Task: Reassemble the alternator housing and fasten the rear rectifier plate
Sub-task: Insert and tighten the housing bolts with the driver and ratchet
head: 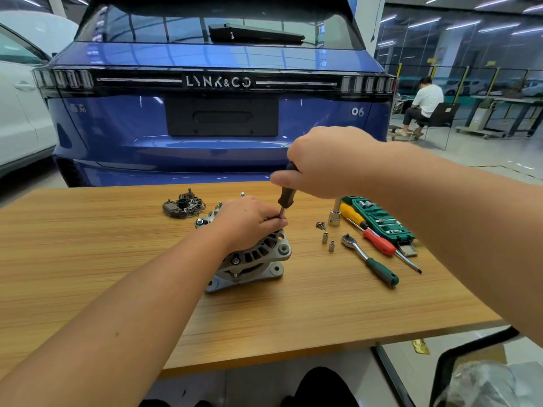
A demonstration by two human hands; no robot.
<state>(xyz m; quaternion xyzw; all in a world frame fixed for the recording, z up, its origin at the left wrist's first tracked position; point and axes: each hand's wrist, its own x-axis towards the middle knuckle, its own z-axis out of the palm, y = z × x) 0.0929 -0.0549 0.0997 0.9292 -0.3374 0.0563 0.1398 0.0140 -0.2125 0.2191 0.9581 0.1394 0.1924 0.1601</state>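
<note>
A blue Lynk & Co hatchback (223,113) is parked tail-on right behind the worktop (88,259), and a white car (20,113) is seen off to the left. Far back on the right a person in a white shirt (424,102) is seated at another bench.

On the wooden worktop, pretty much dead centre, the alternator housing (252,259) is sat, aluminium, vents facing the camera. It's covered on top by the left hand (249,221), whose fingertips are pinched around the metal shaft of the screwdriver (285,198) right where it meets the housing. The dark brown handle of that screwdriver is gripped by the right hand (323,163) from above, and the tool is held nearly upright, tilted a bit. What the tip is seated on can't be made out, it's hidden by the fingers.

The rectifier plate (183,204) is left lying apart, behind and left of the housing.

To the right, a green socket set case (382,220) is laid open, with a red-and-yellow screwdriver (371,233) just beside it, a green-handled ratchet (370,259) in front, a big socket on an extension (335,215) stood upright, two small sockets (327,241) and a few loose screws (321,225) near them.
</note>
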